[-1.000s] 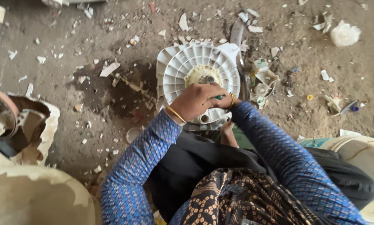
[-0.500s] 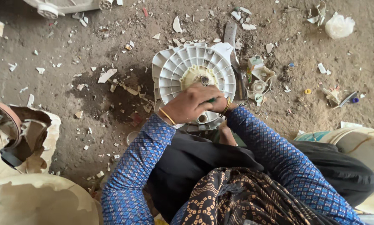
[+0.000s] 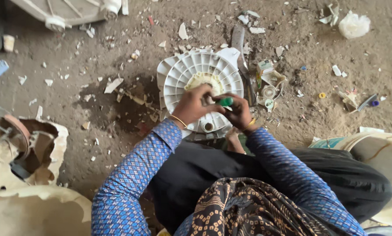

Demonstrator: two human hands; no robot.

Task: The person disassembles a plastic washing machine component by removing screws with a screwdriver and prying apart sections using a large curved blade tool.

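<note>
So the person is crouched over a round white ribbed plastic disc (image 3: 200, 85) that lies flat on the dirt floor (image 3: 95, 144), with a yellowish hub in its middle. Both hands meet right over the near side of that disc. The left hand (image 3: 194, 106), gold bangle at the wrist, has its fingers (image 3: 203, 91) bent down onto the hub area, touching the plastic; can't really tell if they're pinching anything there. The right hand (image 3: 238, 113) is clenched around a green-handled tool (image 3: 225, 102), only the green grip poking out between the two hands, so the working end is hidden. Both arms are in blue patterned sleeves. Just right of the disc sits a little heap of small white plastic parts (image 3: 269, 85), and a dark flat metal strip (image 3: 242, 57) lies along the disc's right edge. White plastic shards are scattered everywhere, and a crumpled white plastic bag (image 3: 354, 25) sits way off at top right.
</note>
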